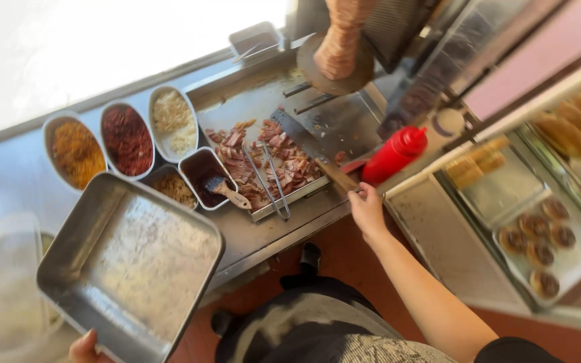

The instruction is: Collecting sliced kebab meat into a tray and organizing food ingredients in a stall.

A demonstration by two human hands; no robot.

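My left hand (83, 348) is mostly cut off by the bottom edge; I see only a thumb and knuckles closed on the near corner of a steel tray (132, 262), which tilts up and away from that grip over the tabletop (8, 176). The tray holds nothing but a pale greasy film. My right hand (367, 210) is closed around the wooden handle of a knife (311, 151), whose broad blade runs away from the grip and to its left across the griddle pan (317, 121); the fingertips are hidden under the handle.

Just left of that grip, a heap of chopped meat (263, 161) lies in the pan with metal tongs (268, 181) resting on it. Further left sit five small dishes: an orange spice dish (75, 153), a red spice dish (128, 140), a pale crumb dish (173, 121), a dark sauce dish (203, 176) with a brush (226, 191) in it, and a brownish crumb dish (175, 189) partly hidden by the tray's rim. A red squeeze bottle (395, 154) lies on its side just beyond my right grip. Above it the meat spit (341, 37) is cut off by the top edge. Right of the grip, behind glass, a display case (539, 228) holds round pastries, blurred by glare. A clear plastic tub (5, 289) at the far left is too washed out to read.
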